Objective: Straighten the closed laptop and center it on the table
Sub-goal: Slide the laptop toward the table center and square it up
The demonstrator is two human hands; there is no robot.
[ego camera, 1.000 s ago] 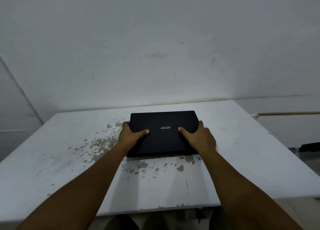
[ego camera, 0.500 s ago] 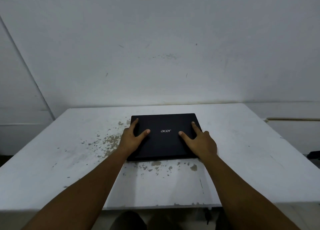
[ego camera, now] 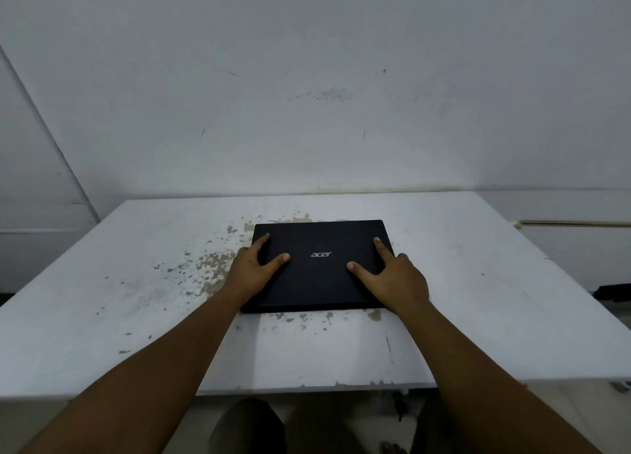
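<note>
The closed black rectangular plastic laptop [ego camera: 321,266] lies mid-table on the chipped white painted table [ego camera: 478,300], looking square. Left hand [ego camera: 251,271] and right hand [ego camera: 396,278] rest spread flat on its lid, gripping nothing. Probably stiff, heavyish, slick; push from the side edges

Two bare forearms come up from the bottom corners of the frame, no sleeves, no watch or rings showing. The left hand [ego camera: 251,269] and right hand [ego camera: 396,276] have short nails. At bottom centre, dark trouser knees and bare toes.
</note>
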